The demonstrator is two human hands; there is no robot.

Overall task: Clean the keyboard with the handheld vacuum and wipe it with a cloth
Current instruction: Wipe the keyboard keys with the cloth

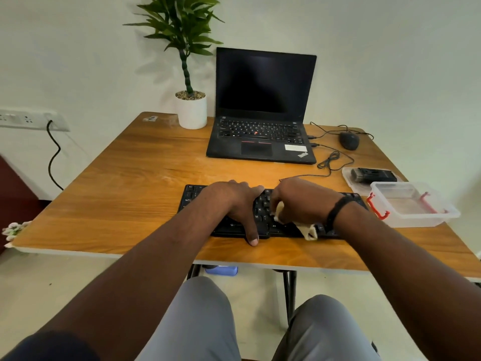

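Left hand [235, 204] lies flat on the keyboard [263, 213] at lower centre, fingers straight, thumb over its near edge. Right hand [302, 201] bunches a cloth [308, 230] against the keys. Vacuum [373, 175] sits centre right, beside the tub [413, 204] near the table [130, 183] edge.

Lighting: even, soft indoor, fairly bright, w/ faint plant [182, 29] shadow on wall [390, 61], mild sheen on table [117, 178]; quality: wide-angle bowing at edges, forearms & knees stretched, slight softness overall, laptop screen [264, 83] was dark.
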